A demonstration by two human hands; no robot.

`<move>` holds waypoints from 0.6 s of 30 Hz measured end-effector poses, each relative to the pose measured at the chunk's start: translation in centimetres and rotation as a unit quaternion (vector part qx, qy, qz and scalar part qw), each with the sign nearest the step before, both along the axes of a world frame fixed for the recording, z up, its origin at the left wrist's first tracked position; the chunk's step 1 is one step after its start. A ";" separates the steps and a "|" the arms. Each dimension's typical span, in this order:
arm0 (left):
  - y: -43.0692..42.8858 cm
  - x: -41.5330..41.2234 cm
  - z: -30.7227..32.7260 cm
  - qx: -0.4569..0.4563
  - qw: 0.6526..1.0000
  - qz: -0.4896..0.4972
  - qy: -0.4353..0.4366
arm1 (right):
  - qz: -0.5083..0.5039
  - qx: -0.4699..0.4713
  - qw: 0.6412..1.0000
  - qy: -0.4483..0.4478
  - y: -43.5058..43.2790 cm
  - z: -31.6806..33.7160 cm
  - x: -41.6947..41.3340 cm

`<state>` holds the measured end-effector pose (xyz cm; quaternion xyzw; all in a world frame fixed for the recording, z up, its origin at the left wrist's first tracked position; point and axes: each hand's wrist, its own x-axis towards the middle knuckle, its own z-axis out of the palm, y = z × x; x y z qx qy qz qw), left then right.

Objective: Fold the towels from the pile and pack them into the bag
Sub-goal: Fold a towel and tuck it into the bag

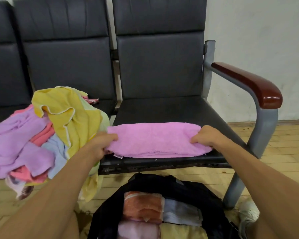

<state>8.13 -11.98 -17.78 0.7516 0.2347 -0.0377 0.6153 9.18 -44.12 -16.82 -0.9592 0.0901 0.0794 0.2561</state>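
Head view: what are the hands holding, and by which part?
The folded pink towel: left hand grips its left end, right hand its right end.

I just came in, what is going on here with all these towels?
A person is folding a pink towel on the black seat: the left hand holds its left end, the right hand its right end. A pile of unfolded towels lies just left of it. An open black bag on the floor below already holds a few folded towels.

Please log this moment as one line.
left hand: grips pink terry towel | right hand: grips it too | surface: black padded seat | black fabric bag: partly packed
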 end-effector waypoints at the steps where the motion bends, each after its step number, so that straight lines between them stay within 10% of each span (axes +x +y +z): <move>1: 0.1 -0.4 0.6 -0.094 0.995 0.011 0.022 | -0.008 0.025 1.000 0.004 0.0 0.1 0.0; 8: -0.3 -1.0 4.0 -0.215 0.973 0.060 -0.057 | -0.053 0.229 0.967 0.094 0.0 0.5 -0.4; 18: -12.2 0.7 6.5 0.039 0.992 -0.114 -0.037 | -0.028 0.237 0.964 0.120 -0.6 0.9 -0.7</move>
